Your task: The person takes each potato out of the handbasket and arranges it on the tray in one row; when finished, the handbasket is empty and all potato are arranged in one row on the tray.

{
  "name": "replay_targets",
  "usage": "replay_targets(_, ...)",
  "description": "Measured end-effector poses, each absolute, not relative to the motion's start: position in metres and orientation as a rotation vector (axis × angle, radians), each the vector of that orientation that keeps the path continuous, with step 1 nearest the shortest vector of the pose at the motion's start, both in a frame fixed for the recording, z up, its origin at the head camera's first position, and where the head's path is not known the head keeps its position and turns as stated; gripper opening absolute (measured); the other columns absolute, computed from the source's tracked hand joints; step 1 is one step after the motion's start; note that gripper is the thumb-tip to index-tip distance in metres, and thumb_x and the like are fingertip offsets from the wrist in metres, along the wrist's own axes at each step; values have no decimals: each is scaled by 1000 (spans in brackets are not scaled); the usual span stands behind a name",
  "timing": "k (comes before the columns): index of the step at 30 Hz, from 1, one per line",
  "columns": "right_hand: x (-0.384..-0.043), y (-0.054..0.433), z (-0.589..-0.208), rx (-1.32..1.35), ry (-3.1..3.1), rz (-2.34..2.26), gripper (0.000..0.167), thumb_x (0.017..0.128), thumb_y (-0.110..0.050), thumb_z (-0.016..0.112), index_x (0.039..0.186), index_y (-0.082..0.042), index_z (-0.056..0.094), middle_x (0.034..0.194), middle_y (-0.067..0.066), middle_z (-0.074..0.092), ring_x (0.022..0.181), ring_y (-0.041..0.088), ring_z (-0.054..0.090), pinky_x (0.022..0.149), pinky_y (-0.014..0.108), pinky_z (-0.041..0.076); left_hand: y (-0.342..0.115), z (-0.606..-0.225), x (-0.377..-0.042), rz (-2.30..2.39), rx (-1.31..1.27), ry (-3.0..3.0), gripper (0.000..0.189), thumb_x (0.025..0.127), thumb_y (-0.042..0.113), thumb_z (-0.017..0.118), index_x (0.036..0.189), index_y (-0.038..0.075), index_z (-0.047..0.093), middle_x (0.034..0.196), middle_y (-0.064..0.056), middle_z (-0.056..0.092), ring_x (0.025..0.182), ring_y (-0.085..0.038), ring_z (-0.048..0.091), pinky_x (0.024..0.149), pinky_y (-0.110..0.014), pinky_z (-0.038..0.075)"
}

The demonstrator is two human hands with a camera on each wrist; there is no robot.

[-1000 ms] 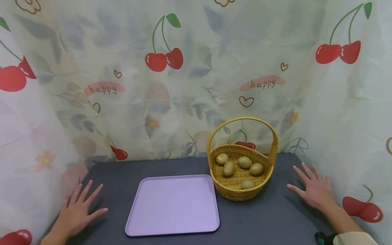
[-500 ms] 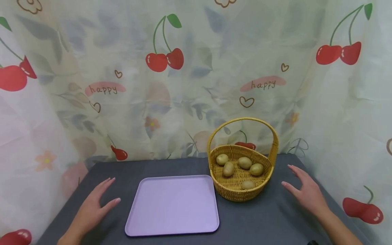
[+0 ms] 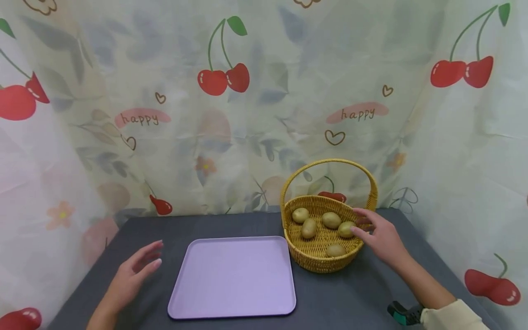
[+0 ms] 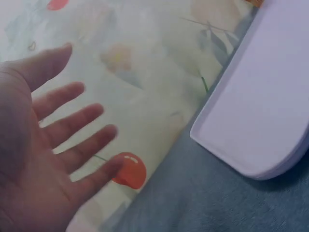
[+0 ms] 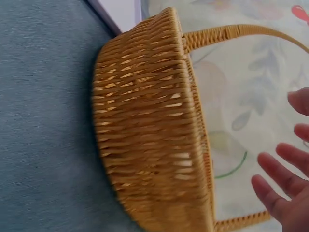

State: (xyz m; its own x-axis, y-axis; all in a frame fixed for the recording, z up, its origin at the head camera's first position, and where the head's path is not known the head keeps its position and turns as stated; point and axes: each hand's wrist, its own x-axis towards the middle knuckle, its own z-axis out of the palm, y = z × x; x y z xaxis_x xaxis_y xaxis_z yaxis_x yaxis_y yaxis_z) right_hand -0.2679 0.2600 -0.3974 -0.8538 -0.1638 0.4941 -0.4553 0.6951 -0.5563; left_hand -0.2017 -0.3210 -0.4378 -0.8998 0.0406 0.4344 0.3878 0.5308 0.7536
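My right hand [image 3: 381,238] hovers over the right rim of a wicker basket [image 3: 317,263] with a tall arched handle. Its thumb overlaps the edge of the rightmost potato [image 3: 345,229] in the head view; whether they touch I cannot tell. Several brown potatoes lie on the basket's floor, one of them a potato [image 3: 336,250] near the front wall. In the right wrist view the spread fingers [image 5: 276,170] hold nothing, and the basket's side [image 5: 145,116] hides the potatoes. My left hand [image 3: 128,277] is held above the table at the left, fingers loosely bent, holding nothing.
A shallow lilac tray [image 3: 232,277] lies on the dark grey tablecloth [image 3: 342,302], between my left hand and the basket. Its right back corner is close to the basket. A cherry-printed curtain [image 3: 255,114] closes off the back and both sides.
My right hand has moved left from the table's right side to over the basket's rim. My left hand has come slightly right, its fingers less spread. Basket, potatoes and tray stay put.
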Motion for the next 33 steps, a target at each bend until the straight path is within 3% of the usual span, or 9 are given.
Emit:
replay_targets(3,-282,252,-388,511,-2582,999,50,93,-27,67,135,-5,54,124,18,61,103,37,62,80,52,50,-321,-444,-204,-1457,-308,-2484,45,98,14,59,138,-1,49,131,6,55,111,-8,58,82,-18,47)
replay_targets(7,-303,245,-370,562,-2723,1019,53,94,-34,64,137,-5,52,129,19,58,110,39,59,85,53,47,-317,-452,-210,-1581,-212,-2590,52,98,19,59,143,-1,43,142,-22,46,119,-30,55,83,-24,48)
replay_targets(11,-328,238,-354,664,-2873,1110,57,96,-34,61,141,-3,47,137,24,50,122,45,48,93,56,42,-314,-463,-215,-1704,-148,-2639,58,96,16,61,146,-3,38,146,-27,38,123,-42,49,86,-30,49)
replay_targets(16,-359,228,-344,747,-3016,1229,63,96,-37,60,145,-2,41,143,28,41,131,46,38,97,55,40,-311,-480,-220,-1820,-58,-2656,64,93,17,65,147,-2,36,148,-26,35,125,-43,47,94,-46,46)
replay_targets(21,-382,220,-346,735,-3089,1289,62,97,-36,59,147,-4,38,144,27,41,128,42,43,94,53,43,-309,-489,-220,-1904,3,-2686,68,91,19,68,147,-2,36,148,-26,35,125,-42,47,95,-50,45)
replay_targets(25,-395,214,-360,671,-3106,1428,60,97,-32,60,146,-4,40,144,25,41,127,40,44,94,56,43,-309,-490,-220,-1949,-94,-2717,74,91,18,69,149,-5,30,147,-30,34,125,-42,46,95,-45,46)
replay_targets(29,-401,205,-374,631,-3125,1551,53,97,-23,59,141,1,42,144,27,39,129,42,41,93,57,43,-314,-490,-219,-2012,-200,-2740,80,89,15,70,150,-7,22,147,-34,31,126,-42,45,92,-31,47)
replay_targets(33,-404,197,-384,640,-3180,1494,47,96,-18,58,136,3,45,139,27,44,121,40,46,83,53,47,-322,-489,-219,-2028,-225,-2804,80,90,16,68,150,-9,20,147,-32,31,124,-38,46,90,-28,46)
